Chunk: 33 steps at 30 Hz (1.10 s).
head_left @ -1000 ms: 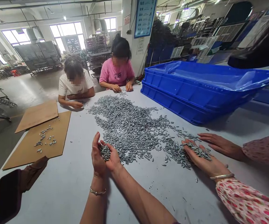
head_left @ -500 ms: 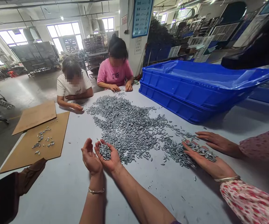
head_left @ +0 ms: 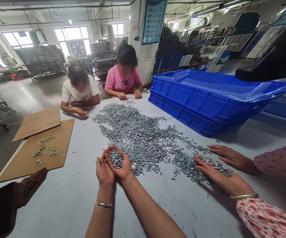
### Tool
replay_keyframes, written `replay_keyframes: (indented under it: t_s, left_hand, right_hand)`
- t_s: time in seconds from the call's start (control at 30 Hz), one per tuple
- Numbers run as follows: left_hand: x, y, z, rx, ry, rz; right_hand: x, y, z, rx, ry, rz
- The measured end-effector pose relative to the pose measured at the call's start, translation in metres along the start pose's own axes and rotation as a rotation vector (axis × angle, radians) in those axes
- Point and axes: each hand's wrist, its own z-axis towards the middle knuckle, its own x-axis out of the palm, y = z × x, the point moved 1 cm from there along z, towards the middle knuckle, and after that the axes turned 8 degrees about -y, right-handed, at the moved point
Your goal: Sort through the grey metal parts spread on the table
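A heap of small silver-grey, spindle-shaped pieces spreads over the white table. My right hand is cupped palm up at the heap's near edge, holding a handful of the same pieces. Against its left side rests my left hand, palm up and loosely curved, with a silver bangle on the wrist. Its palm shows bare, and its fingertips are partly hidden behind the right hand. I cannot make out what the pieces are for.
Stacked blue crates lined with clear plastic stand at the back right. Cardboard sheets with scattered pieces lie left. A co-worker's hands hold pieces at right. Two people sit opposite. A phone and a dark sleeve edge in at lower left.
My left hand has moved right and closed in against my right hand, its fingers now reaching behind it. My right hand has shifted slightly right, still holding the pieces.
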Motion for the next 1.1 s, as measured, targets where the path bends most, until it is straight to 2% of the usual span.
replay_keyframes:
  t_s: [0.33,0.5,0.67,0.9,1.1]
  left_hand:
    - [-0.003,0.002,0.002,-0.012,-0.024,-0.007]
    - [-0.004,0.003,0.002,-0.026,-0.021,-0.019]
    - [-0.002,0.007,0.001,-0.091,-0.039,-0.094]
    - [-0.004,0.009,0.001,-0.147,0.006,-0.206]
    - [-0.003,0.01,-0.004,-0.168,0.012,-0.248]
  right_hand:
    - [-0.009,0.001,0.006,-0.033,0.068,-0.073]
    - [-0.002,0.001,0.002,-0.058,0.042,-0.094]
    - [0.007,-0.002,-0.001,-0.158,0.049,-0.186]
    - [0.008,-0.002,-0.003,-0.205,0.101,-0.203]
    - [0.012,-0.001,-0.01,-0.235,0.082,-0.249]
